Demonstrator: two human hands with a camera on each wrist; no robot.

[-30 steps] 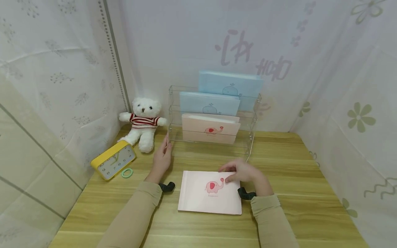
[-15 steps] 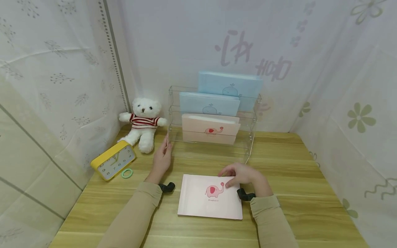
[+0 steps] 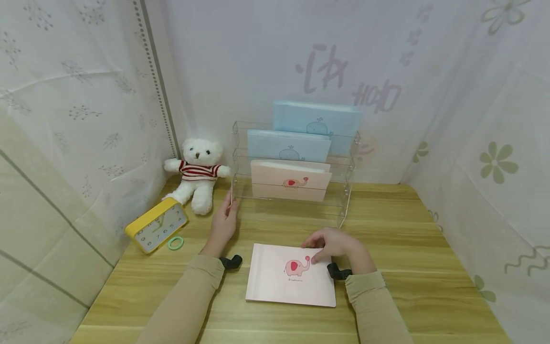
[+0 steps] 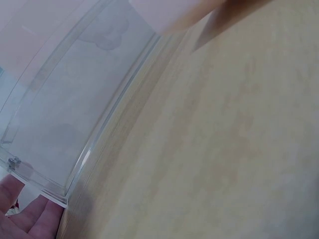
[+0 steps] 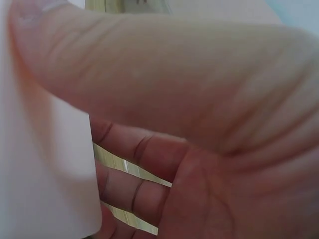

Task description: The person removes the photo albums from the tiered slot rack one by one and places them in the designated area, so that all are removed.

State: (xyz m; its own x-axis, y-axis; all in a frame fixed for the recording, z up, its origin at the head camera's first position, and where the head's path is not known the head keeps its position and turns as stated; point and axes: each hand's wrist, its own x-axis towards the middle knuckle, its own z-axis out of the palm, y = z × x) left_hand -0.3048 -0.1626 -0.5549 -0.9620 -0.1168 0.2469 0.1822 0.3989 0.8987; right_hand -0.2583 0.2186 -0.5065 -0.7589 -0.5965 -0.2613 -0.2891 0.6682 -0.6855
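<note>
My left hand (image 3: pixel 223 224) holds the left side panel of a clear, stepped display rack (image 3: pixel 296 208) at its lower front. In the left wrist view, fingers (image 4: pixel 40 219) lie along the panel's outer side, close to the tabletop. My right hand (image 3: pixel 337 242) pinches the upper right part of a pink booklet (image 3: pixel 270 274) with an elephant on its cover. The right wrist view has the thumb across the booklet's front (image 5: pixel 70 164) and the other fingers partly hidden behind it. The booklet is in front of the rack, its cover toward me; whether it touches the table I cannot tell.
In the rack, another pink elephant booklet (image 3: pixel 268 179) stands in front, with blue whale booklets (image 3: pixel 262 143) on the tiers behind. Left of it are a white teddy bear (image 3: pixel 199 172) in a striped sweater, a yellow clock (image 3: pixel 156 224) and a green ring (image 3: pixel 170 244). Patterned curtains surround the wooden table (image 3: pixel 408 248).
The pink booklet in my right hand has come slightly toward me and its cover lettering is clearer. My left hand has kept its place on the rack. The head view has shifted slightly.
</note>
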